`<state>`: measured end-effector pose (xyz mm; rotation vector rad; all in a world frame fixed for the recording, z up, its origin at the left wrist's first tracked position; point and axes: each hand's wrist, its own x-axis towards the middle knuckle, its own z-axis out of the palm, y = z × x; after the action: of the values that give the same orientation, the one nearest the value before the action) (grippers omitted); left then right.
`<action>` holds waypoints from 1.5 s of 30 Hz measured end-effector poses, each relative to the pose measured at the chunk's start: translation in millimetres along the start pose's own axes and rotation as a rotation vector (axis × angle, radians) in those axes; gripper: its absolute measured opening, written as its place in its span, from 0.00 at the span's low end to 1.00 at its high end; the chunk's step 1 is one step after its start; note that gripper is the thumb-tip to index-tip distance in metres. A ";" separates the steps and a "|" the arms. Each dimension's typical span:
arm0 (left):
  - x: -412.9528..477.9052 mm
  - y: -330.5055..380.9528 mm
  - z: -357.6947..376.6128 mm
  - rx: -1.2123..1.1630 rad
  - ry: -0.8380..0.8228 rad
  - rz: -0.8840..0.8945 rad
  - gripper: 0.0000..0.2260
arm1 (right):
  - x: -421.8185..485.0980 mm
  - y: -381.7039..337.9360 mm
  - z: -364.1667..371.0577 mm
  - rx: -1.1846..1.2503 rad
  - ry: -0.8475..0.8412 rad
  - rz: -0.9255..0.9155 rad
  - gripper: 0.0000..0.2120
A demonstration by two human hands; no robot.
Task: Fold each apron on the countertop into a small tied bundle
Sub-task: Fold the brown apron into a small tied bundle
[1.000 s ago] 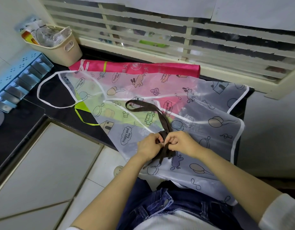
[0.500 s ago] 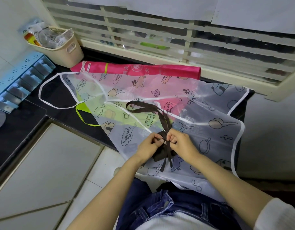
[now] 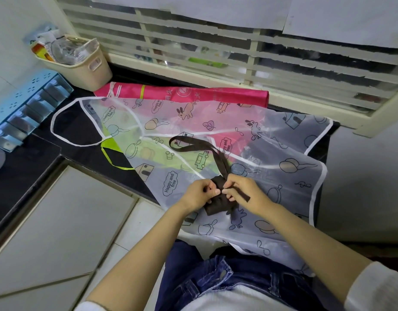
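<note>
A small dark brown apron bundle [image 3: 217, 204] sits between my hands at the counter's front edge. My left hand [image 3: 199, 195] grips its left side. My right hand [image 3: 244, 191] pinches one end of the brown strap [image 3: 239, 194] that crosses the bundle. The strap's long loop [image 3: 189, 147] trails up and left over a translucent apron [image 3: 272, 153] printed with cartoons, spread flat on the black countertop [image 3: 25, 162]. Under it lie a pink apron [image 3: 193, 95] and a lime-green one [image 3: 113, 145].
A beige basket [image 3: 90, 71] of packets stands at the back left by the louvred window [image 3: 238, 55]. A blue rack [image 3: 21, 108] hangs on the left wall. White floor tiles [image 3: 59, 232] lie below the counter edge.
The brown bundle has grown tighter and the strap end now sticks out to the right from my right hand. Both hands stayed close together at the front edge.
</note>
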<state>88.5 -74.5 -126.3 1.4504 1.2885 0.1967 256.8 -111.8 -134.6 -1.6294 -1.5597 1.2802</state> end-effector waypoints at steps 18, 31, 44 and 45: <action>-8.2 24.7 16.3 0.062 0.490 0.305 0.08 | 14.4 -22.6 -3.7 0.322 0.231 0.358 0.12; -5.4 2.9 13.3 0.200 0.229 0.157 0.15 | 16.9 -8.8 -11.8 0.277 0.149 0.531 0.10; -1.7 -0.2 1.5 0.379 0.284 0.266 0.05 | 6.9 -0.7 -49.2 0.090 0.228 0.614 0.06; -1.2 -2.3 -0.5 0.448 0.329 0.288 0.07 | 8.8 1.8 -54.2 -0.122 0.284 0.527 0.05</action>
<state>86.3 -75.7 -127.3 2.0549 1.4416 0.3666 304.7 -91.6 -116.7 -2.2884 -1.0912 1.1414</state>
